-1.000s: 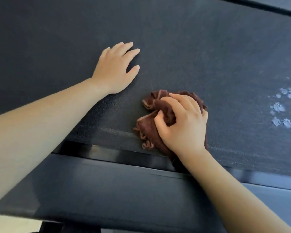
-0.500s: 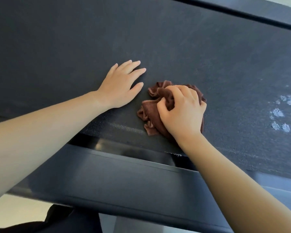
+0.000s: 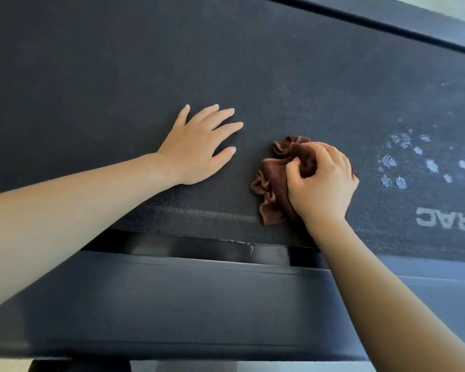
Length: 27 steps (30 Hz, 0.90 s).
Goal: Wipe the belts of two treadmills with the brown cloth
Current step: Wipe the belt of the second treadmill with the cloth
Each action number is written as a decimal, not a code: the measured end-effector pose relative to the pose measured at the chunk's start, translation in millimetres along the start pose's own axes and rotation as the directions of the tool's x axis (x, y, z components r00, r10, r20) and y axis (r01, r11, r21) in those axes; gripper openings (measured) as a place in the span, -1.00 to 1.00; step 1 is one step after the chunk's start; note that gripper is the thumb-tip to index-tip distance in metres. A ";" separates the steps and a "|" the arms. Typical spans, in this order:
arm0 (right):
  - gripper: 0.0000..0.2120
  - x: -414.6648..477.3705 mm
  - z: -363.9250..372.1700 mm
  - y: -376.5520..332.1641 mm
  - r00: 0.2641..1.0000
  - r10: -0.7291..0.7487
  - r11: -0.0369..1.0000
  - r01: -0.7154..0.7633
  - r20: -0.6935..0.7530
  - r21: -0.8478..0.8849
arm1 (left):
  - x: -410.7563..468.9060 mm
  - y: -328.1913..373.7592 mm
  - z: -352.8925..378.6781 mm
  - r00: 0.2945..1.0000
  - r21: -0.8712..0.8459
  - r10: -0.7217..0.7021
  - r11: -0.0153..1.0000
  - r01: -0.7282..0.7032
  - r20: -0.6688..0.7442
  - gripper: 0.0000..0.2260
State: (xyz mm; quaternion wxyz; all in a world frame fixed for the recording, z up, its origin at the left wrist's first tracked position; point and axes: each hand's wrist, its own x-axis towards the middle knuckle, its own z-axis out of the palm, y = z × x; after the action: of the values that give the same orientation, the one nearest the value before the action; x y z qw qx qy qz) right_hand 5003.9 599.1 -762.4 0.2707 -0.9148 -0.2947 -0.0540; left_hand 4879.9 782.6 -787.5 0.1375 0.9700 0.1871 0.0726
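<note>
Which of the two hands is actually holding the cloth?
The right hand: it grips the bunched brown cloth on the treadmill belt. The left hand lies flat beside it, holding nothing.

Gym or fitness room: wide black treadmill belt (image 3: 279, 76).

A dark grey side rail (image 3: 199, 304) runs along the near edge, with a glossy black strip (image 3: 199, 249) just above it. Pale floor (image 3: 3, 367) shows beneath. A second dark rail (image 3: 414, 14) crosses the upper right corner.
</note>
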 end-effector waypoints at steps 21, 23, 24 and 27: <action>-0.79 30.7 6.2 11.1 0.994 -0.091 0.996 0.091 0.054 -0.009 | 86.5 4.0 8.4 0.999 -0.009 -0.011 1.000 0.012 0.036 -0.56; -0.78 51.5 13.2 11.4 0.995 -0.089 0.996 0.089 0.041 0.001 | 101.0 -0.8 8.0 0.999 -0.002 -0.029 1.000 0.029 0.035 -0.56; -0.78 62.8 17.1 10.8 0.996 -0.084 0.996 0.084 0.032 0.005 | 109.2 -3.5 7.7 0.999 0.001 -0.040 0.999 0.040 0.033 -0.56; -0.77 94.4 29.5 8.0 0.997 -0.075 0.997 0.075 0.034 0.009 | 135.2 -11.2 8.1 0.997 0.002 -0.079 0.997 0.079 0.010 -0.56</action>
State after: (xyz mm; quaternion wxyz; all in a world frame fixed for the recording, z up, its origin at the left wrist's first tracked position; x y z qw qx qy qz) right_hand 5084.1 657.3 -766.7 0.2671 -0.9028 -0.3338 -0.0472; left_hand 5001.8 842.4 -786.4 0.1404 0.9623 0.2247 0.0619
